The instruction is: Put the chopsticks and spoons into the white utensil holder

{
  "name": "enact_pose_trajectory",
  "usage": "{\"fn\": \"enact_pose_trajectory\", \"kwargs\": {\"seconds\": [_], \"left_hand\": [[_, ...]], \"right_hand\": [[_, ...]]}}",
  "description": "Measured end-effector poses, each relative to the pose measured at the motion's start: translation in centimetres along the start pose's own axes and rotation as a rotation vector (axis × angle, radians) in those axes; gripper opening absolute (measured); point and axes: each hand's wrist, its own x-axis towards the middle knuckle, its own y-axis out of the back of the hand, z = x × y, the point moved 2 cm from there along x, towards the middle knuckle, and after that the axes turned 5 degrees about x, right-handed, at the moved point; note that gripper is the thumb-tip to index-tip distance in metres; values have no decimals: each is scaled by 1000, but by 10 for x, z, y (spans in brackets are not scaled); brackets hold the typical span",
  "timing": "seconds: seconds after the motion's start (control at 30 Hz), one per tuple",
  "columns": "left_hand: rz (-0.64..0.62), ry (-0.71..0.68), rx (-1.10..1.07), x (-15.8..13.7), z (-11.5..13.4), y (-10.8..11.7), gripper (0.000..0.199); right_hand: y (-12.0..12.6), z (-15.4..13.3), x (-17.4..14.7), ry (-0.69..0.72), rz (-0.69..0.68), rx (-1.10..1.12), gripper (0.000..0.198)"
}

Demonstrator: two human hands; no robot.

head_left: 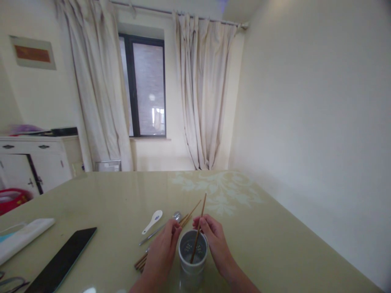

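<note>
Chopstick [196, 240] slants down inside the perforated cup [192, 269].

The table [275, 252] is pale green and glossy, with a white floral pattern [226, 199] toward its far right. A round cup [195, 270] stands upright near the close edge. Just left of it lie several chopsticks [141, 260], partly hidden, their thick ends nearest. Beside them lie a metal spoon [177, 215] and, farther left, a white spoon [152, 222]. Well apart on the left rests a black slab [62, 260], then a long white case [26, 240]. Dark loops [15, 279] at the near left corner are cut off.
</note>
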Motion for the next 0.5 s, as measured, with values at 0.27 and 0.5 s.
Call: {"fn": "enact_pose_trajectory", "kwargs": {"seconds": [0.27, 0.5], "left_hand": [[-6, -145, -107, -5, 16, 0, 27], [-86, -204, -101, -4, 10, -5, 34]], "right_hand": [[1, 24, 5, -150, 120, 314, 61], [-1, 17, 5, -172, -9, 162, 48]]}}
